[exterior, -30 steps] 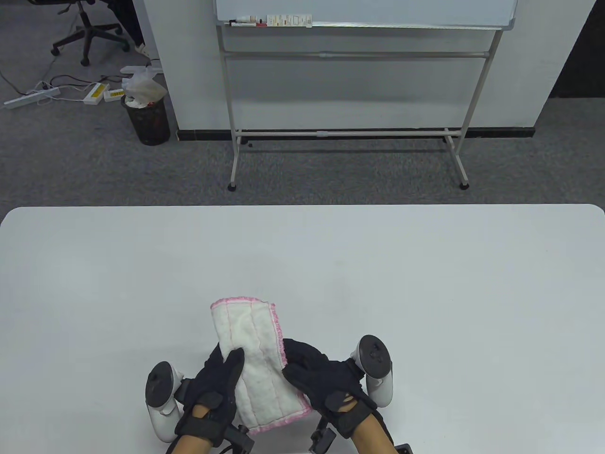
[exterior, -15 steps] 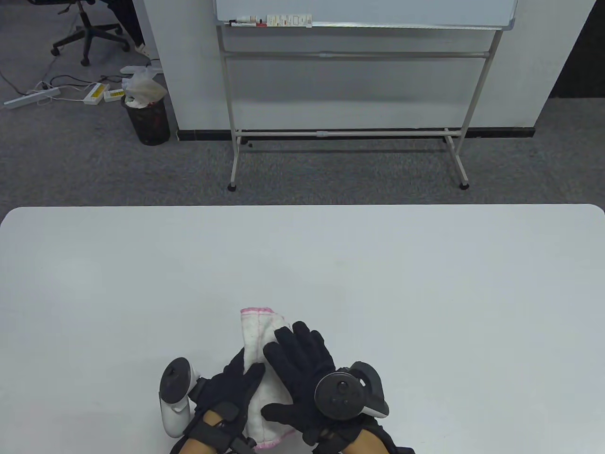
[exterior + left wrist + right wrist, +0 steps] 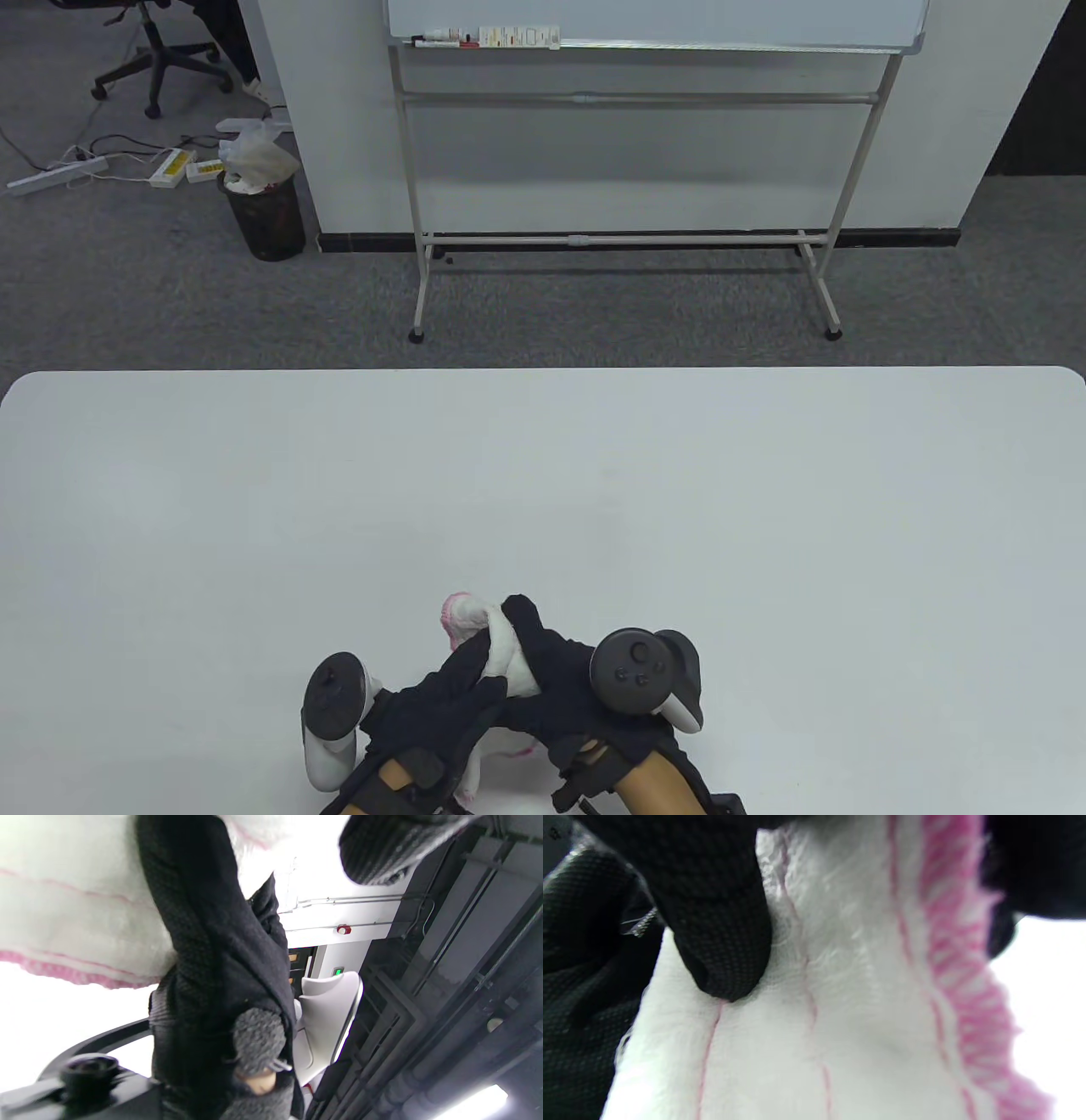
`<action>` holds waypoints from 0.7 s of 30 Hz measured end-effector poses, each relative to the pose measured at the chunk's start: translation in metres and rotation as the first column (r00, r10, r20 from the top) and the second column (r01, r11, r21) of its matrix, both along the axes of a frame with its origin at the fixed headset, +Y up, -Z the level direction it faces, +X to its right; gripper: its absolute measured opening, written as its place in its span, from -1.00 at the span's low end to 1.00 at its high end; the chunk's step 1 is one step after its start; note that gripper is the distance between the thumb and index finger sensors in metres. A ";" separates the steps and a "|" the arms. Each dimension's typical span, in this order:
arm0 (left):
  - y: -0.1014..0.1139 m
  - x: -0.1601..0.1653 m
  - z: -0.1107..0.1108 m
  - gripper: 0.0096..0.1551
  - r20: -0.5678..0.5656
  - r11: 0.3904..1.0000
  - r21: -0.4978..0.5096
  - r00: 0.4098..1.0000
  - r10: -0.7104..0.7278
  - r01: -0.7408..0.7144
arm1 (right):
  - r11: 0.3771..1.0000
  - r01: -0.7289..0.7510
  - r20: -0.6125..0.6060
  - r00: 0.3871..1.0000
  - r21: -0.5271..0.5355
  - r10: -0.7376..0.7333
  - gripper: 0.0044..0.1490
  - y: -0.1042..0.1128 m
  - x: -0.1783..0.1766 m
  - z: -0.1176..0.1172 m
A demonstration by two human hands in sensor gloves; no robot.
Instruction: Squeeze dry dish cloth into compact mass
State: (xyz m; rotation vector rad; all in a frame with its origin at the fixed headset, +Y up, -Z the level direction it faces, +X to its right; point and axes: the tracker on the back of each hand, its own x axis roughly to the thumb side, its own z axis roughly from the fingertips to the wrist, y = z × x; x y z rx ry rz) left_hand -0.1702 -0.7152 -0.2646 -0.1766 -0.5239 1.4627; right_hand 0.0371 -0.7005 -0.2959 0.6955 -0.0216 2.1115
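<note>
The white dish cloth with pink edging is bunched between both hands at the table's near edge. My left hand grips it from the left and my right hand wraps over it from the right. Only a small lump of cloth shows above the fingers, and a bit hangs below. In the left wrist view the cloth fills the upper left under a black finger. In the right wrist view the cloth fills the frame, with a fingertip pressed into it.
The white table stretches away beyond the hands. Past its far edge stand a whiteboard stand and a black waste bin on grey carpet.
The cloth lay long and folded a second ago. My right hand came over it, both hands closed and pulled it toward the near edge, and it is now a small bunch.
</note>
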 end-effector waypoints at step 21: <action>-0.004 -0.006 0.019 0.10 -0.017 0.963 -0.264 0.998 -0.054 0.048 | 0.939 0.054 0.303 0.939 0.340 -0.164 -0.30 0.017 0.024 0.016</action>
